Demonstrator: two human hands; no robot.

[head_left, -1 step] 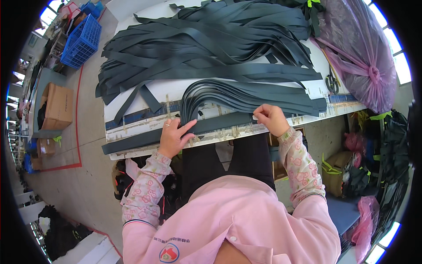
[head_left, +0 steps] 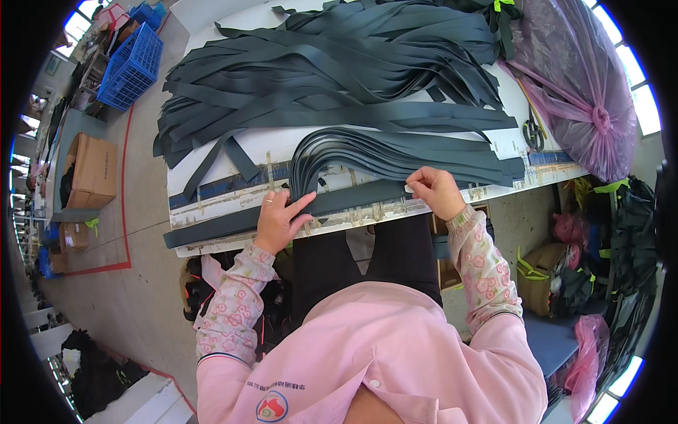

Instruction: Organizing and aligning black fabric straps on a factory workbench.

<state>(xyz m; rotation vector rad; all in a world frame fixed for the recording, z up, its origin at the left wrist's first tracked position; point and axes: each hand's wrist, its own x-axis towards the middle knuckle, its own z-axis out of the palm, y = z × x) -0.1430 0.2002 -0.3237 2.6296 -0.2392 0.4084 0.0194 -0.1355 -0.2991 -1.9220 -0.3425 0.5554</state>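
A single dark grey-green strip (head_left: 353, 198) lies flat along the table's front edge. My left hand (head_left: 277, 222) rests on it toward the left, fingers apart, fingertips against the bent end of a stacked bundle of similar strips (head_left: 402, 152). That bundle arches up at its left and runs flat to the right, just behind the single strip. My right hand (head_left: 439, 194) is pinched at the strip's right part, with a small white piece (head_left: 409, 189) showing at the fingertips. Its exact kind is too small to make out.
A large loose heap of strips (head_left: 332, 67) covers the back of the white table (head_left: 265, 145). Black-handled scissors (head_left: 534, 134) lie at the right, beside a tied pink plastic bag (head_left: 579, 92). A blue crate (head_left: 131, 67) and a cardboard box (head_left: 94, 169) stand off to the left.
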